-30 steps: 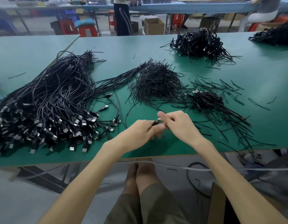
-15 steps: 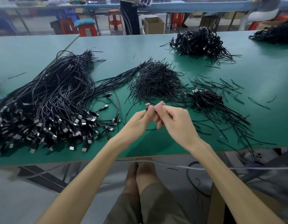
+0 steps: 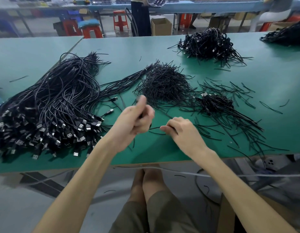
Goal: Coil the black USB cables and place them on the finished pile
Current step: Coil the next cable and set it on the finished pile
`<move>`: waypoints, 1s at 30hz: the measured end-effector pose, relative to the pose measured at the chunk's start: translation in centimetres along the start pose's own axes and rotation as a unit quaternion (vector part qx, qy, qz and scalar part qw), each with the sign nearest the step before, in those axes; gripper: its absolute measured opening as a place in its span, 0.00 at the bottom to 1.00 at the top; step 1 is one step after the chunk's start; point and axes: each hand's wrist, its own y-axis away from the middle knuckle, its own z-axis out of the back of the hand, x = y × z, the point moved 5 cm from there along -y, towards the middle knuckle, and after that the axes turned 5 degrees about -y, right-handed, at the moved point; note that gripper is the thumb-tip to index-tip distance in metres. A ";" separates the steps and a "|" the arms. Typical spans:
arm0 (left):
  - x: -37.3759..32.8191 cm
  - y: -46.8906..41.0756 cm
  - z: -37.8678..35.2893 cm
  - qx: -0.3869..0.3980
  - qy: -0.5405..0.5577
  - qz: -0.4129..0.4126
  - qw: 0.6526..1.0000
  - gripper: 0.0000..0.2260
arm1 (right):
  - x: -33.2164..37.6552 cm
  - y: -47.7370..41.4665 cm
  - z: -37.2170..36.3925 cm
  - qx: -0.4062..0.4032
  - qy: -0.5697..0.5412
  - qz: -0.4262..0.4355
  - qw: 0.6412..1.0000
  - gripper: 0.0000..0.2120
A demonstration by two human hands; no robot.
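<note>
Green table point(image 3: 162, 153), front edge: left grip point(image 3: 137, 120), blurred, curls round a cable point(image 3: 155, 127); right grip point(image 3: 181, 132) pinches it. The springy cable may slip free, or snag the heaped ties point(image 3: 164, 84) behind.

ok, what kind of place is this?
Likely a cable assembly workshop: a big heap of black USB cables on a green workbench, a pile of coiled cables, and red plastic stools behind.

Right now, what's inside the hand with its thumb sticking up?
A black cable pokes out of the curled left hand toward the right hand, which pinches it. The fingers cover whatever is bundled inside, and the picture is blurry there.
</note>
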 end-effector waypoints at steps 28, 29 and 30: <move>2.3 -0.4 0.0 0.019 -0.265 0.038 0.963 0.21 | -0.9 -1.8 2.0 -0.092 0.104 -0.033 0.990 0.20; 3.0 -0.5 -0.6 0.031 -0.329 0.041 0.943 0.20 | -0.5 -2.0 2.3 -0.112 0.100 -0.029 0.988 0.19; 3.6 -0.7 -0.9 0.027 -0.367 0.040 0.929 0.19 | 0.1 -2.1 2.5 -0.129 0.096 -0.021 0.987 0.19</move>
